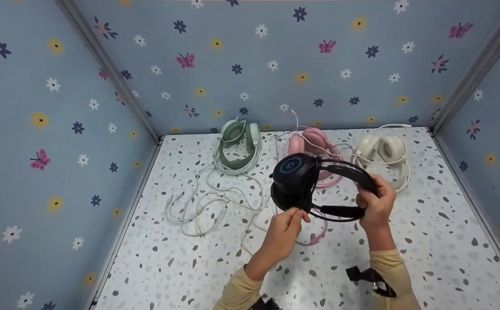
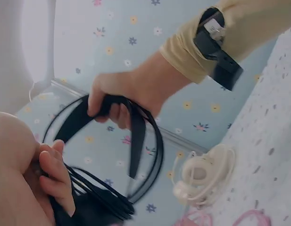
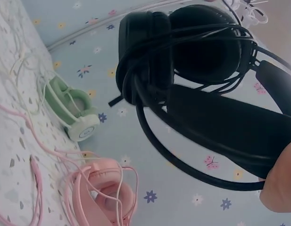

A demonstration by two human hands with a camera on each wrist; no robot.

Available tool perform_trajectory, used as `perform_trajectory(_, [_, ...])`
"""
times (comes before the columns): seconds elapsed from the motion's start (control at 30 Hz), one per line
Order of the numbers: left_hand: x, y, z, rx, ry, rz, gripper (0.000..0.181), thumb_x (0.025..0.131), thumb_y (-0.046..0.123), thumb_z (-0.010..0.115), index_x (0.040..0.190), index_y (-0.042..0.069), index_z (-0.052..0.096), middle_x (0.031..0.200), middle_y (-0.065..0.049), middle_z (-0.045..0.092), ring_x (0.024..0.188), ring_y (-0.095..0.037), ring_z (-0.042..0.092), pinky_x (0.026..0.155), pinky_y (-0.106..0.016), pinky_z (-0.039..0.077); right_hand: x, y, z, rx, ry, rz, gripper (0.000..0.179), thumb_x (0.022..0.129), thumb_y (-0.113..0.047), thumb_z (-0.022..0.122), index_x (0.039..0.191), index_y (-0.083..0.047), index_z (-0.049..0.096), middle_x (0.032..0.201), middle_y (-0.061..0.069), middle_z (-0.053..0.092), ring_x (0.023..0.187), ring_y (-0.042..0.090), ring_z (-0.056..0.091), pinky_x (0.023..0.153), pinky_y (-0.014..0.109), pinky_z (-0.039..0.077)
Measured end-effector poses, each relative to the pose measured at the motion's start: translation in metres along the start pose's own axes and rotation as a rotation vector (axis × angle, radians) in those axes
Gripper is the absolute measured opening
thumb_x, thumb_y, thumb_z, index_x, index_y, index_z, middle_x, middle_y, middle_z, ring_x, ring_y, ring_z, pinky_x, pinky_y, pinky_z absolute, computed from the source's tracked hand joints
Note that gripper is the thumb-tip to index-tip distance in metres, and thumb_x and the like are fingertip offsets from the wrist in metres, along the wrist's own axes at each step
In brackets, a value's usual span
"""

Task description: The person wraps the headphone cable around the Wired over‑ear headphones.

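there is room to pass over the front right of the speckled table (image 1: 452,249); loose pale cables (image 1: 202,235) clutter the left, green headphones (image 1: 253,137) and white headphones (image 1: 391,148) block the back, black headphones (image 1: 295,174) partly obstruct pink headphones (image 1: 316,138).

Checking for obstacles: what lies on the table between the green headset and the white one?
The pink headset lies between them in the head view, partly hidden by the held black headset.

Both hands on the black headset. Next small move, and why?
Probably tuck the black cable under its own wraps with the left hand: it already loops round the ear cups, that hand's fingertips are beside it, and the right hand grips the headband.
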State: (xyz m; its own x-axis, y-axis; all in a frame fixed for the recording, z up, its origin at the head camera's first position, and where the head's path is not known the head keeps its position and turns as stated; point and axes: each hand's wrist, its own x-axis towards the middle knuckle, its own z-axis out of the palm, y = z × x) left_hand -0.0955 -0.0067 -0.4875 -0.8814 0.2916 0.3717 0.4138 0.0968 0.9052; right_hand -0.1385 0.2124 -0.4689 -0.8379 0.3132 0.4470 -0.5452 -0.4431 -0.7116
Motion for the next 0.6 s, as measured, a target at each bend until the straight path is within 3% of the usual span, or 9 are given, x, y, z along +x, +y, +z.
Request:
perform_trajectory(0.07, [-0.001, -0.008, 0.0, -0.055, -0.056, -0.012, 0.033, 0.106, 0.011, 0.04, 0.084, 0.002, 0.064, 0.052, 0.005, 0.039, 0.045, -0.005, 0.035, 0.044, -0.02, 0.029, 0.001, -0.002, 0.0, 0.088, -0.026, 0.011, 0.025, 0.078, 0.023, 0.042, 0.089, 0.012, 0.061, 0.052, 0.002, 0.034, 0.039, 0.015, 0.018, 0.036, 0.028, 0.015])
perform_trajectory(0.2, [-0.007, -0.023, -0.003, -0.161, -0.198, -0.021, 0.035, 0.106, 0.002, 0.033, 0.083, -0.006, 0.059, 0.053, -0.014, 0.043, 0.047, -0.009, 0.039, 0.048, -0.02, 0.034, 0.003, -0.005, -0.001, 0.301, -0.115, 0.064, 0.017, 0.085, 0.02, 0.042, 0.087, 0.011, 0.056, 0.054, 0.005, 0.023, 0.042, 0.015, 0.012, 0.037, 0.026, 0.014])
perform_trajectory(0.3, [-0.011, -0.036, -0.005, -0.284, -0.304, -0.022, 0.034, 0.107, 0.003, 0.029, 0.085, -0.01, 0.052, 0.058, -0.024, 0.04, 0.049, -0.016, 0.038, 0.05, -0.023, 0.034, 0.005, -0.008, -0.004, 0.465, -0.191, 0.123, 0.017, 0.089, 0.017, 0.041, 0.089, 0.009, 0.057, 0.059, 0.006, 0.021, 0.042, 0.014, 0.012, 0.038, 0.025, 0.013])
perform_trajectory(0.4, [-0.012, -0.056, -0.008, -0.419, -0.392, -0.036, 0.034, 0.107, 0.01, 0.03, 0.081, -0.007, 0.044, 0.06, -0.018, 0.035, 0.051, -0.018, 0.032, 0.053, -0.026, 0.031, 0.006, -0.011, -0.007, 0.592, -0.273, 0.187, 0.02, 0.09, 0.015, 0.04, 0.095, 0.009, 0.058, 0.062, 0.007, 0.02, 0.043, 0.013, 0.014, 0.041, 0.024, 0.014])
perform_trajectory(0.53, [-0.009, -0.078, -0.013, -0.53, -0.461, -0.181, 0.036, 0.106, 0.018, 0.04, 0.072, 0.007, 0.036, 0.062, 0.001, 0.031, 0.052, -0.011, 0.026, 0.055, -0.025, 0.027, 0.007, -0.016, -0.011, 0.722, -0.379, 0.276, 0.02, 0.092, 0.01, 0.037, 0.1, 0.007, 0.055, 0.065, 0.005, 0.019, 0.047, 0.013, 0.017, 0.044, 0.024, 0.016])
perform_trajectory(0.6, [-0.004, -0.083, -0.018, -0.513, -0.518, -0.256, 0.035, 0.103, 0.016, 0.043, 0.07, 0.012, 0.034, 0.062, 0.008, 0.03, 0.052, -0.009, 0.024, 0.054, -0.024, 0.025, 0.008, -0.017, -0.013, 0.742, -0.426, 0.309, 0.021, 0.092, 0.007, 0.036, 0.101, 0.006, 0.055, 0.066, 0.004, 0.019, 0.048, 0.012, 0.017, 0.045, 0.024, 0.016])
